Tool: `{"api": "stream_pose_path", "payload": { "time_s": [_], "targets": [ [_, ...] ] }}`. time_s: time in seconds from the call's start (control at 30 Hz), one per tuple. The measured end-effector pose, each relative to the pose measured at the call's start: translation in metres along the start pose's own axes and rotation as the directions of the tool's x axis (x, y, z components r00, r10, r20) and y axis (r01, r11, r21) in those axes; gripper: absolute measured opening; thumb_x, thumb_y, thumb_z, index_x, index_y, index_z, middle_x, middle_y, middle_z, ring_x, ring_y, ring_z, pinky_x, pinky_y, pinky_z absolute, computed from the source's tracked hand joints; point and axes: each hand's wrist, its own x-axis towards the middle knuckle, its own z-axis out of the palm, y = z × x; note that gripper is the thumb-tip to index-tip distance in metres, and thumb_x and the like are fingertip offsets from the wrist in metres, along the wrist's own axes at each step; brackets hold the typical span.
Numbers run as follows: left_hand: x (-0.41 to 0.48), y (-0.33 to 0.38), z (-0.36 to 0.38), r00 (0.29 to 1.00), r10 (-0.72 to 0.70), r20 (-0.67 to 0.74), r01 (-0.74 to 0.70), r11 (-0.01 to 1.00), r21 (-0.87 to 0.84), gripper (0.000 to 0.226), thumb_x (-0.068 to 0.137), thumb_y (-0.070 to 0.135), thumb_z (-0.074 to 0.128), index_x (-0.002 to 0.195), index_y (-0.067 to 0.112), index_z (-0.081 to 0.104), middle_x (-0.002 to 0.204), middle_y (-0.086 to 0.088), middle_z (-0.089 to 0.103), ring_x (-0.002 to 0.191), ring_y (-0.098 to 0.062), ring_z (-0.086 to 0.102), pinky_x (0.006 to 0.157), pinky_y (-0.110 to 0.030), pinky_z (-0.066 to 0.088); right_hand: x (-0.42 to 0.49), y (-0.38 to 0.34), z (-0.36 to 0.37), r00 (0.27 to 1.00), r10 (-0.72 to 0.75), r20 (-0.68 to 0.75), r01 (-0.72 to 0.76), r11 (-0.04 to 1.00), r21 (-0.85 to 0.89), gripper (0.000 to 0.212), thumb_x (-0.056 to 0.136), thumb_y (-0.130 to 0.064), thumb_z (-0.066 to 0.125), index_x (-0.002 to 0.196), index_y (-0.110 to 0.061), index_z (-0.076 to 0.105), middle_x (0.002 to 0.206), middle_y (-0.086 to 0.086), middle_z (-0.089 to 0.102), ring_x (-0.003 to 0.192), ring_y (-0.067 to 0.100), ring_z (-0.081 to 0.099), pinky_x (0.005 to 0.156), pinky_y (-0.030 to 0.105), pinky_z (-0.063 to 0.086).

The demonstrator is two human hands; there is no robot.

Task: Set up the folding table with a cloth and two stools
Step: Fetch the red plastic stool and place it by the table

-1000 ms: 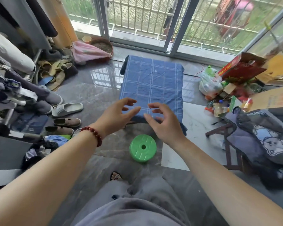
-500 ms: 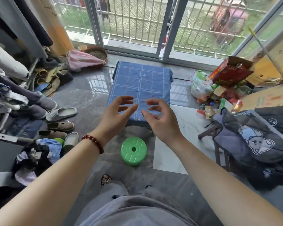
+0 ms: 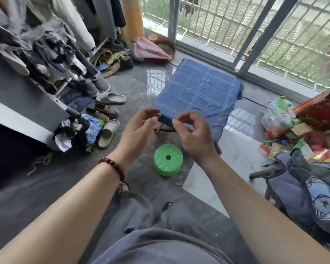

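A low folding table (image 3: 161,130) stands on the grey floor, and only a leg shows under the blue checked cloth (image 3: 198,92) draped over its top. My left hand (image 3: 139,130) and right hand (image 3: 194,136) meet at the cloth's near left corner. Their fingers are curled and pinch the dark hanging fold between them. A round green plastic stool (image 3: 168,159) sits on the floor just in front of the table, below my hands. My grey trousers fill the bottom of the view.
Slippers and shoes (image 3: 109,113) and a clothes rack with hanging garments (image 3: 51,46) crowd the left. Bags, bottles and a red box (image 3: 316,111) lie at the right. A dark wooden seat (image 3: 265,172) under a quilted jacket stands near right. Sliding glass doors (image 3: 255,35) are behind the table.
My hands were open and hovering above the cloth; now their fingers have curled at its near left corner. The view has shifted to the left.
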Motion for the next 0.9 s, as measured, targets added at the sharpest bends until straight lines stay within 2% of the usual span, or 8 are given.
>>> {"api": "stream_pose_path", "payload": {
  "time_s": [0.07, 0.17, 0.3, 0.5, 0.67, 0.73, 0.83, 0.9],
  "targets": [
    [-0.015, -0.005, -0.016, 0.998, 0.014, -0.055, -0.014, 1.0, 0.004, 0.015, 0.089, 0.029, 0.052, 0.103, 0.027, 0.059, 0.104, 0.008, 0.065, 0.09, 0.001, 0.059, 0.072, -0.006, 0.039, -0.006, -0.004, 0.016, 0.997, -0.007, 0.072, 0.005, 1.0, 0.028, 0.013, 0.085, -0.008, 0.066, 0.078, -0.016, 0.059, 0.078, -0.003, 0.06, 0.065, -0.003, 0.055, 0.065, 0.008, 0.044],
    [-0.035, -0.011, -0.044, 0.99, 0.016, -0.138, -0.015, 1.0, 0.009, 0.015, 0.086, 0.038, 0.052, 0.099, 0.034, 0.059, 0.102, 0.013, 0.065, 0.091, 0.0, 0.06, 0.072, -0.008, 0.04, -0.016, -0.013, 0.041, 0.982, -0.033, 0.186, 0.029, 0.999, 0.023, 0.019, 0.084, -0.012, 0.067, 0.076, -0.026, 0.057, 0.086, 0.0, 0.062, 0.074, 0.007, 0.06, 0.07, 0.016, 0.049],
    [-0.055, -0.021, -0.083, 0.969, -0.012, -0.248, -0.007, 0.997, -0.074, 0.025, 0.08, 0.045, 0.057, 0.099, 0.03, 0.061, 0.106, 0.002, 0.066, 0.095, -0.007, 0.06, 0.078, -0.018, 0.042, -0.026, -0.025, 0.078, 0.953, -0.052, 0.297, 0.055, 0.998, -0.003, 0.02, 0.084, -0.013, 0.067, 0.078, -0.03, 0.057, 0.086, -0.004, 0.063, 0.08, 0.008, 0.06, 0.073, 0.02, 0.049],
    [-0.087, -0.031, -0.163, 0.911, -0.045, -0.41, -0.005, 0.993, -0.121, 0.008, 0.092, 0.019, 0.056, 0.098, 0.021, 0.061, 0.101, 0.0, 0.066, 0.086, -0.002, 0.059, 0.07, -0.008, 0.041, -0.047, -0.045, 0.165, 0.9, -0.075, 0.43, 0.1, 0.994, -0.037, 0.018, 0.084, -0.011, 0.067, 0.079, -0.024, 0.057, 0.083, -0.008, 0.061, 0.072, -0.005, 0.057, 0.065, 0.01, 0.045],
    [-0.125, -0.042, -0.258, 0.839, -0.073, -0.539, -0.01, 0.989, -0.148, 0.01, 0.082, 0.031, 0.06, 0.089, 0.026, 0.063, 0.086, 0.011, 0.067, 0.081, 0.001, 0.061, 0.075, -0.012, 0.047, -0.079, -0.064, 0.264, 0.851, -0.112, 0.513, 0.147, 0.989, -0.027, 0.011, 0.083, -0.008, 0.068, 0.086, -0.007, 0.057, 0.084, 0.001, 0.06, 0.071, -0.005, 0.056, 0.068, 0.009, 0.044],
    [-0.144, -0.047, -0.297, 0.824, -0.073, -0.562, 0.013, 0.994, -0.111, 0.016, 0.081, 0.037, 0.057, 0.09, 0.027, 0.064, 0.089, 0.01, 0.068, 0.087, -0.003, 0.062, 0.082, -0.017, 0.049, -0.093, -0.071, 0.304, 0.83, -0.107, 0.547, 0.134, 0.991, -0.009, 0.012, 0.084, -0.01, 0.068, 0.086, -0.011, 0.056, 0.086, 0.001, 0.061, 0.073, -0.004, 0.056, 0.067, 0.011, 0.045],
    [-0.174, -0.057, -0.35, 0.809, -0.079, -0.583, 0.057, 0.997, -0.056, 0.009, 0.088, 0.032, 0.055, 0.092, 0.03, 0.063, 0.091, 0.013, 0.067, 0.088, 0.001, 0.06, 0.083, -0.014, 0.047, -0.118, -0.078, 0.359, 0.812, -0.083, 0.578, 0.093, 0.996, 0.013, 0.015, 0.084, -0.011, 0.067, 0.084, -0.02, 0.055, 0.083, -0.008, 0.06, 0.075, -0.001, 0.057, 0.067, 0.013, 0.045],
    [-0.191, -0.064, -0.379, 0.784, -0.094, -0.614, 0.08, 0.996, -0.05, 0.01, 0.088, 0.032, 0.056, 0.094, 0.028, 0.063, 0.093, 0.01, 0.066, 0.09, -0.001, 0.06, 0.084, -0.013, 0.046, -0.134, -0.081, 0.39, 0.794, -0.065, 0.605, 0.071, 0.997, 0.014, 0.013, 0.084, -0.01, 0.066, 0.085, -0.018, 0.056, 0.082, -0.008, 0.062, 0.075, 0.003, 0.059, 0.068, 0.018, 0.046]
  ]
}}
